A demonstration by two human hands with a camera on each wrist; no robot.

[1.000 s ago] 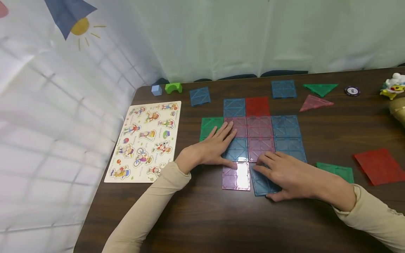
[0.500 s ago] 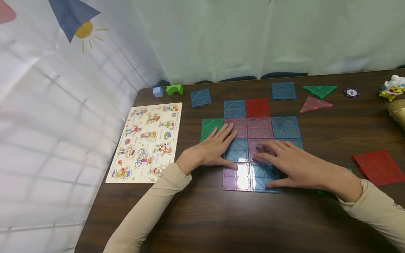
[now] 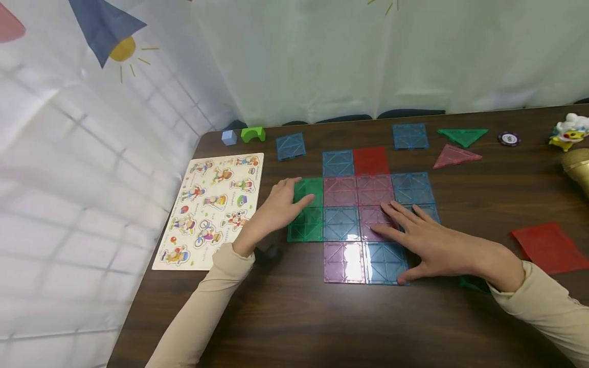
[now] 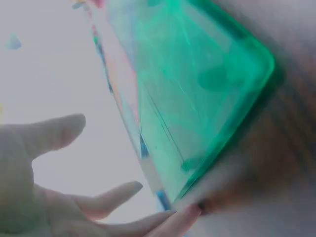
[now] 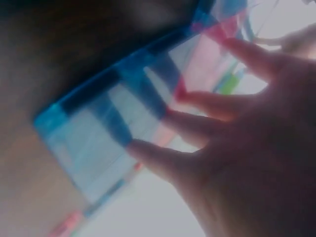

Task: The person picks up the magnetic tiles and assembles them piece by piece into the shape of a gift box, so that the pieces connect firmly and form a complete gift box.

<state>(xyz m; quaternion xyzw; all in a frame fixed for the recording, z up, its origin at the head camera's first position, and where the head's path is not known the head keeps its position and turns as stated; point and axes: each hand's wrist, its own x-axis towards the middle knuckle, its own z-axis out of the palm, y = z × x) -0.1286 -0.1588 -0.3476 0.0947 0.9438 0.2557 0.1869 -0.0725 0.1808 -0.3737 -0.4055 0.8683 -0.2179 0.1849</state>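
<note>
A flat patch of square see-through tiles [image 3: 340, 223] in blue, pink, red and green lies on the dark table [image 3: 299, 317]. My left hand [image 3: 294, 197] rests at its left edge, with relaxed fingers touching the upper green tile [image 3: 309, 188]; a second green tile [image 3: 306, 226] lies just below. In the left wrist view a green tile [image 4: 197, 89] fills the frame beside straight fingers [image 4: 54, 131]. My right hand [image 3: 405, 225] lies flat with fingers spread on the pink tile [image 3: 371, 215], the thumb by the bottom blue tile [image 3: 384, 261]. The right wrist view shows a blue tile [image 5: 94, 133] under spread fingers [image 5: 197, 103].
A wooden picture puzzle board [image 3: 213, 207] lies at the left. At the back are a blue cube [image 3: 228, 137], a green arch block [image 3: 252, 134], loose blue tiles [image 3: 290, 146], a green triangle [image 3: 462, 136], a pink triangle [image 3: 455, 156] and a chip [image 3: 508, 138]. A red tile [image 3: 549, 248] lies right.
My left hand slid left off the blue and pink tiles onto the green ones, uncovering the lower green tile. The right hand set the bottom blue tile against the patch and moved up.
</note>
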